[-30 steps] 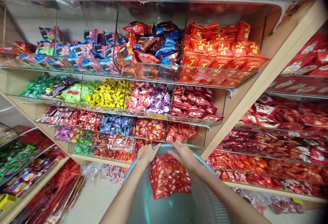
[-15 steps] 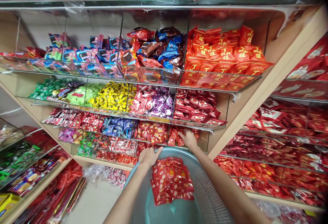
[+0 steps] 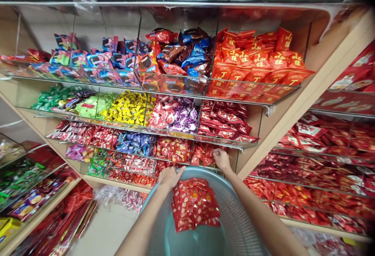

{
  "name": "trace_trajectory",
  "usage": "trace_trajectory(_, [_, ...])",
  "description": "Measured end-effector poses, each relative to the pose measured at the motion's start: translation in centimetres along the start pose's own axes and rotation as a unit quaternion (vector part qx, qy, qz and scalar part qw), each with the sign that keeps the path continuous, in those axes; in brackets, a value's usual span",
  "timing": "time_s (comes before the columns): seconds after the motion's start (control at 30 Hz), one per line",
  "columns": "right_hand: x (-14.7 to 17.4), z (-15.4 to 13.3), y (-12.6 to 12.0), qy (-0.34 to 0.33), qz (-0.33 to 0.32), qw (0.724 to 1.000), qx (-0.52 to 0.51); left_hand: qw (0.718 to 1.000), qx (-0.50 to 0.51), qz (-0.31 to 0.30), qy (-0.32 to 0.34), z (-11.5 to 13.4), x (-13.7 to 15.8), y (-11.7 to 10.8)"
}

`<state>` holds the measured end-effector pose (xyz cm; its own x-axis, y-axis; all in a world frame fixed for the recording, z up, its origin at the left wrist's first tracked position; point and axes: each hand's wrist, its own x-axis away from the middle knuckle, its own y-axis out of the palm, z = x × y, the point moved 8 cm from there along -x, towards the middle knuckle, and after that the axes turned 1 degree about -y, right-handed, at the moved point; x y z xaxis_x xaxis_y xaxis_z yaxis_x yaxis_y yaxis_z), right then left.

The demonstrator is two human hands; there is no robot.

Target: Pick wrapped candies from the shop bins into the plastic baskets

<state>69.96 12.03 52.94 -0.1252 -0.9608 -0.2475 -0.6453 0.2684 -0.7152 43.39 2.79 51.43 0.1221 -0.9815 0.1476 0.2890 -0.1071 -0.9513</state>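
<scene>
My left hand [image 3: 169,177] is closed on the far rim of a teal plastic basket [image 3: 244,217], its thumb lying along the edge. Inside the basket lies a pile of red printed snack packets [image 3: 195,203]. Beyond the rim, my right hand [image 3: 222,159] reaches into a low shelf compartment holding red packets [image 3: 201,152]. Its fingers are curled in at the packets' right side, and what they hold, if anything, is hidden. More red packets with orange prints [image 3: 172,149] fill the neighbouring compartment on the left.
Glass-fronted shelves rise ahead, with orange-red bags [image 3: 252,66], yellow-wrapped sweets [image 3: 127,107] and purple-white sweets [image 3: 184,115] in divided bins. A slanting wooden post [image 3: 295,109] stands right of my right hand. Lower left, red bags [image 3: 70,213] sit by the pale floor [image 3: 109,228].
My right hand has shifted slightly right within the compartment, and its spread fingers have curled in. The left hand keeps its hold on the basket rim.
</scene>
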Motion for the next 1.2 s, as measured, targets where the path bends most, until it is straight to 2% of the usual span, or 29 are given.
trace_trajectory(0.17, [-0.1,0.9,1.1,0.033,-0.005,0.999,0.005,1.0,0.001,-0.008,-0.003,0.0,0.2,0.0])
trace_trajectory(0.4, [0.1,2.2,1.4,0.115,0.033,0.991,0.057,1.0,0.005,-0.001,-0.003,-0.1,0.1,-0.2])
trace_trajectory(0.7, [-0.3,0.8,2.4,0.104,0.029,0.993,0.049,1.0,0.0,0.001,-0.001,0.1,0.3,-0.2])
trace_trajectory(0.87, [0.3,-0.4,1.2,0.07,0.034,0.997,0.016,1.0,0.004,0.001,0.002,0.0,0.2,-0.2])
trace_trajectory(1.0, [2.6,-1.9,-1.0,0.019,0.051,0.996,-0.071,1.0,0.01,-0.002,-0.002,0.0,0.1,-0.3])
trace_trajectory(1.1, [5.8,-4.4,-2.1,-0.063,0.043,0.991,-0.105,1.0,0.013,-0.006,-0.007,0.0,0.1,-0.2])
trace_trajectory(1.2, [9.5,-7.8,-1.4,-0.182,-0.019,0.979,-0.087,1.0,0.02,-0.017,-0.009,-0.1,0.0,0.1])
